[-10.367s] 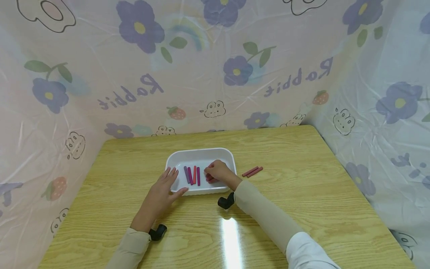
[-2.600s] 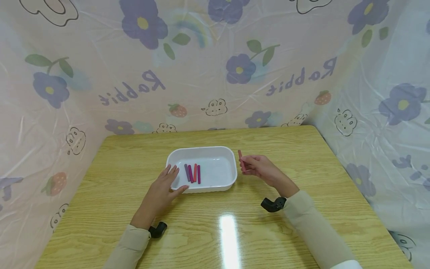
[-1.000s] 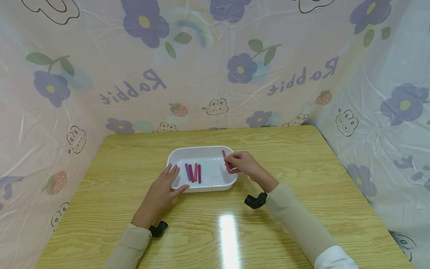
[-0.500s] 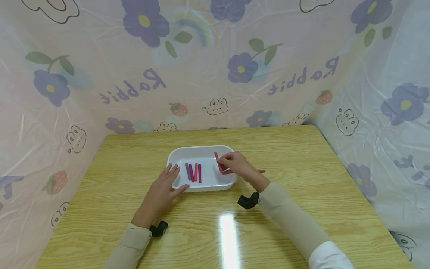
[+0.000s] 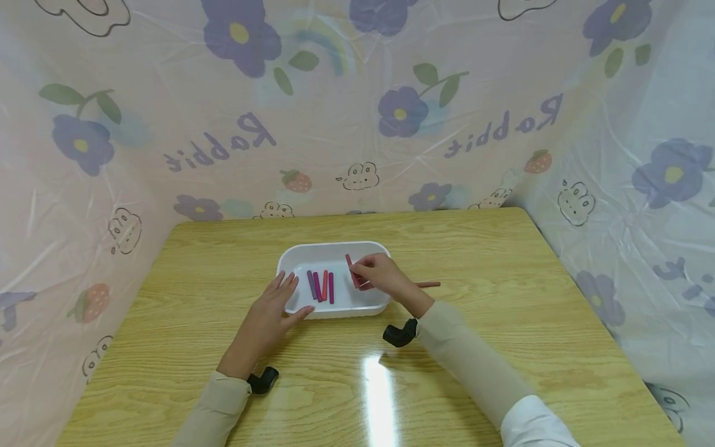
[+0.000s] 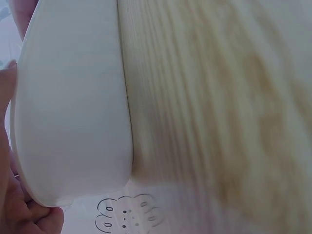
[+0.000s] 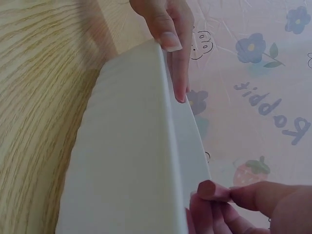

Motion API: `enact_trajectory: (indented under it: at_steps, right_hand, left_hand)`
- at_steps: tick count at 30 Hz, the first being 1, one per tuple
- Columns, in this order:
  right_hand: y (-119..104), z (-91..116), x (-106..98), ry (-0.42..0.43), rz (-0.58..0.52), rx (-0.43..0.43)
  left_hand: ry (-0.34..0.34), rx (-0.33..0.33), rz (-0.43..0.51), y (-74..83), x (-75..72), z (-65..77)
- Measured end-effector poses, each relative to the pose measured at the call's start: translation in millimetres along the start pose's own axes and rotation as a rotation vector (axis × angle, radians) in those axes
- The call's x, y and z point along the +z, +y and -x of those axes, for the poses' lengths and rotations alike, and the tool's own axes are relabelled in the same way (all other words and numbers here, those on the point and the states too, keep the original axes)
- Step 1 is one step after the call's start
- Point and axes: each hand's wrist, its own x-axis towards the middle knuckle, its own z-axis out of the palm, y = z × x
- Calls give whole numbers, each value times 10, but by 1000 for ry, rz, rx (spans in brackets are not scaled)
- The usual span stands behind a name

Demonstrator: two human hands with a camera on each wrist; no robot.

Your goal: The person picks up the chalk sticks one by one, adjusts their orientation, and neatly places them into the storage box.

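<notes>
A white tray (image 5: 313,313) stands on the table. Inside it, left of centre, several crayons lie side by side: a greyish purple crayon (image 5: 311,284), an orange-red crayon (image 5: 325,285) and magenta ones, such as the rightmost magenta crayon (image 5: 331,288). My left hand (image 5: 270,316) rests on the tray's left end, thumb on the near rim, fingers spread straight over the side. Over the tray's right half, my right hand (image 5: 377,273) pinches a dark red crayon (image 5: 349,263) between thumb and fingers. The right wrist view shows the flat end of this crayon (image 7: 208,189).
Another reddish crayon (image 5: 429,284) lies on the table right of the tray, partly behind my right wrist. The wooden table (image 5: 503,347) ends at a patterned cloth (image 5: 335,124) that hangs behind and at both sides. Each wrist carries a black camera mount, like the left one (image 5: 264,380).
Over the last second my right hand has carried the dark red crayon leftward from the right rim. Two crayons lay right of the tray about ten seconds ago; one shows now. My left hand stays.
</notes>
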Motion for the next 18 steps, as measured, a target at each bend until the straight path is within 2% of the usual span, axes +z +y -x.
enact_trajectory:
  at_steps: [6,18]
  right_hand:
    - [41,-55,74,-15,-27,1]
    - [135,-201,198,-9,-38,114]
  left_hand:
    - [1,-2,2,11,-11,0]
    - [2,-6,2,5,2,4]
